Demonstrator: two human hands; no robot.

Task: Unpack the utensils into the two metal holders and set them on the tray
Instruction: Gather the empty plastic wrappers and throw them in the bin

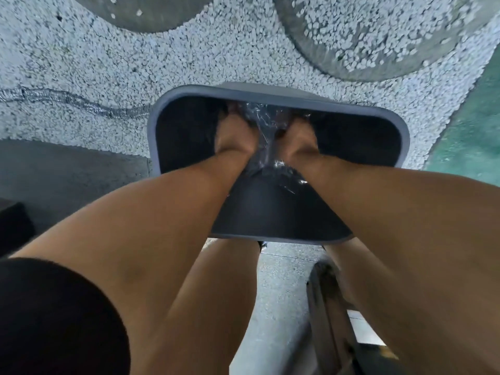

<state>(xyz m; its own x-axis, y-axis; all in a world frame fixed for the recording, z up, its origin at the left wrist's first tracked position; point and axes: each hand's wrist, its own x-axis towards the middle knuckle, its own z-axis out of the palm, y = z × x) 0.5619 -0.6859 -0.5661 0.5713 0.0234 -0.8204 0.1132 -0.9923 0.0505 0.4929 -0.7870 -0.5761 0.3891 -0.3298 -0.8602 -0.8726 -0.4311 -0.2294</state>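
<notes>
Crinkled clear plastic wrap (266, 136), both hands (235, 136) gripping.

Both bare forearms stretched forward and down, left hand (236, 136) and right hand (299, 139) side by side.

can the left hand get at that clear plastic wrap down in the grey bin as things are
Probably yes: the left hand is already down inside the grey bin, right against the clear plastic wrap. Nothing visible blocks it, though blur hides its fingers.
</notes>
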